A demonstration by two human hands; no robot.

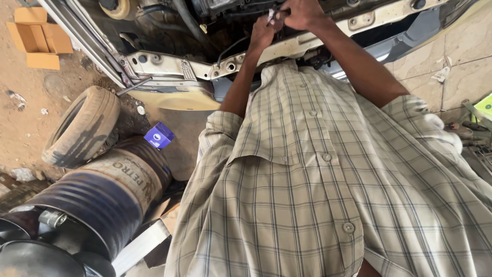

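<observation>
Both my arms reach forward over my checked shirt (307, 195) into the open engine bay of a car (205, 20). My left hand (262, 34) and my right hand (303, 12) meet above the pale front crossmember (169, 64). Their fingers are closed together on a small pale part (271, 16) among dark hoses and cables. What kind of part it is stays too small to tell. The fingertips are partly hidden behind each other.
A worn tyre (82, 125) leans at the left on dirt ground. A dark metal drum (102, 195) lies below it, with a small blue box (159, 135) beside it. An open cardboard box (38, 37) sits at top left. Tiled floor (461, 56) and tools (474, 125) are at the right.
</observation>
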